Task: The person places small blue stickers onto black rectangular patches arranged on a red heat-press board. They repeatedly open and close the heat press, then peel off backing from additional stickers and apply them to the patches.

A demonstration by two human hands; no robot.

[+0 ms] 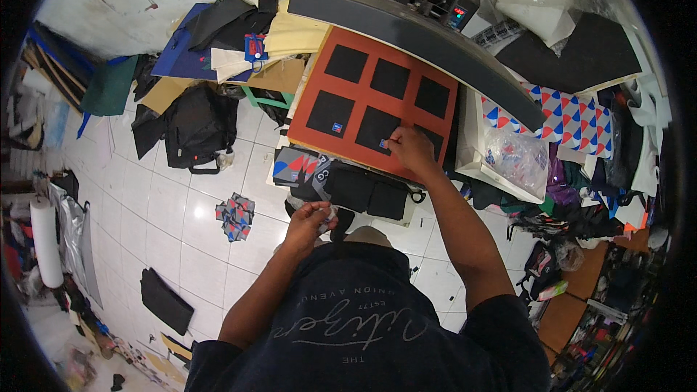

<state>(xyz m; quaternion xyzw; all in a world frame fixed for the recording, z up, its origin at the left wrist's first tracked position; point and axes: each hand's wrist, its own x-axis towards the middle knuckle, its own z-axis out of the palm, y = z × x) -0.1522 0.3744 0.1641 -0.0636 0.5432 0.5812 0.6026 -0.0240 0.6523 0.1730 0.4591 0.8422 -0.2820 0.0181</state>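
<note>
Several black fabric squares lie in two rows on the orange-red pad of a heat press. On the near left square sits a small blue-and-red label. My right hand reaches over the near row, fingers pinched on another small blue label at the near middle square. Partly under that hand is the near right square. Close to my body, my left hand is closed on small whitish pieces, too small to make out fully.
The press's dark upper plate hangs beyond the pad. In front lie grey, red and blue printed sheets and folded black fabric. A white box with plastic-wrapped items stands right. A black backpack and patterned pieces lie left.
</note>
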